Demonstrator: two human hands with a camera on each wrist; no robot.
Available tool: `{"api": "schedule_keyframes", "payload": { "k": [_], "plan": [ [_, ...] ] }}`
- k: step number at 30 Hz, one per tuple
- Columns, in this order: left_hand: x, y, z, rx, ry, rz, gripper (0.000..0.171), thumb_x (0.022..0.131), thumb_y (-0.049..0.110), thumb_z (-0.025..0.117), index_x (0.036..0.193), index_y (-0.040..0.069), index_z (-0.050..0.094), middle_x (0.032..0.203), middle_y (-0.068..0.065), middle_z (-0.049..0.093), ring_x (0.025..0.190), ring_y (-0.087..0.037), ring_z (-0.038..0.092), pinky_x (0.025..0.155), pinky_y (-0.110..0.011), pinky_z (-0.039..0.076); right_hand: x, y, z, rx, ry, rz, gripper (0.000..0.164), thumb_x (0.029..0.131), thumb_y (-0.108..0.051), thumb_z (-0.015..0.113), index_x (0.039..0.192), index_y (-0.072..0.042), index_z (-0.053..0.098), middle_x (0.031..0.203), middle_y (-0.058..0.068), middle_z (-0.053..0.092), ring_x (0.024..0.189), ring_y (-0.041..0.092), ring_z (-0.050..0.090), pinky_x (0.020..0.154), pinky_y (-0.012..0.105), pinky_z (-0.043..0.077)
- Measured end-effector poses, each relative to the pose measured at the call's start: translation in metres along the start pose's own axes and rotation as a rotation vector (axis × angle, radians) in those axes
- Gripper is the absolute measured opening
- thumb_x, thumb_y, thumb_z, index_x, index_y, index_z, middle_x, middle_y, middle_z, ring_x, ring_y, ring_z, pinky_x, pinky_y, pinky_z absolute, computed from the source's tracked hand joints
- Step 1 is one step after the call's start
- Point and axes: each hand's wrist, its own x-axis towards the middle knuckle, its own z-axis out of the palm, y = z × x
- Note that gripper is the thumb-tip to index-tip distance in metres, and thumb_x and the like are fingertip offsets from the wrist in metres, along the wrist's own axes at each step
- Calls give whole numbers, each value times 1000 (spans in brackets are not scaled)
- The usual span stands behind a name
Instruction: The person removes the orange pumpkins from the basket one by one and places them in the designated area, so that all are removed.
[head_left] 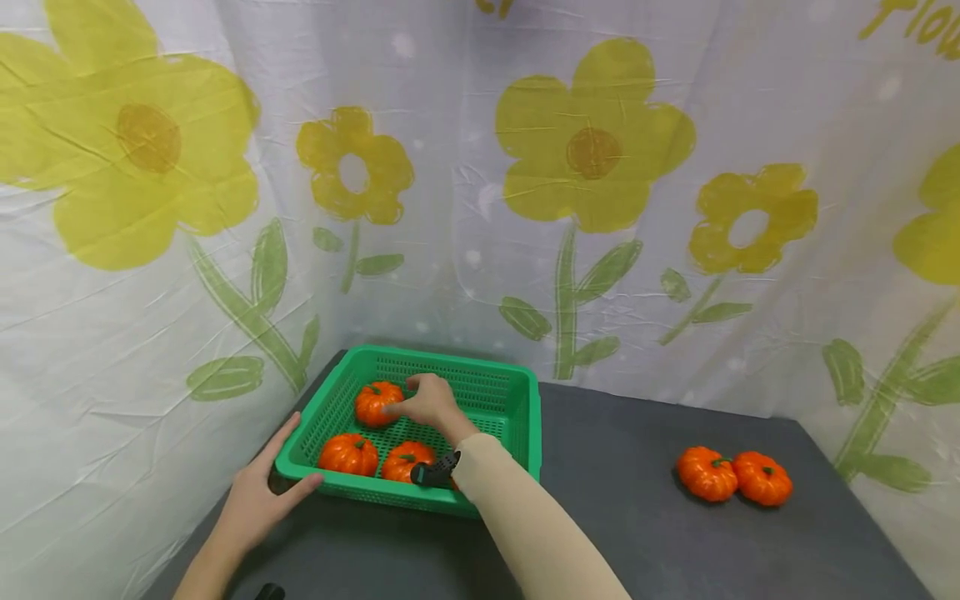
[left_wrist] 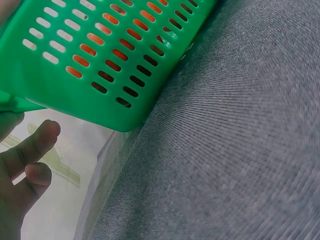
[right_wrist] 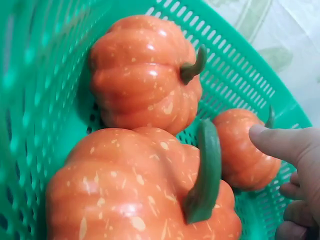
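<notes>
One spread left hand (head_left: 253, 493) we're ideally steadying the basket (head_left: 491, 385) with; right hand (head_left: 433, 402) half-parted, holding nothing, pumpkin (head_left: 373, 406) beside thumb.

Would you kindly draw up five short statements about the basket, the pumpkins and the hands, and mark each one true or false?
1. Two pumpkins sit on the table, outside the basket. True.
2. The basket is solid-walled and blue. False: it is green, with slotted walls.
3. The left hand is at the basket's near left corner. True.
4. The right hand is over bare table. False: it reaches over the basket, close to the rear pumpkin.
5. Yellow flowers decorate the sheet behind the table. True.
</notes>
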Motion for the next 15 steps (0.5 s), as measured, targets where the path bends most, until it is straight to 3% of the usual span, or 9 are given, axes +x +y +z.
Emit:
{"api": "schedule_keyframes", "payload": {
  "k": [15],
  "plan": [
    [0,2,-1,-4,-9,-23,93,95,39,79,171,29,26,169,-20,36,144,-56,43,102,-80,40,12,-1,14,-54,-33,17,73,88,-36,89,150,-9,61,148,8,63,133,29,60,105,42,56]
  ]
}}
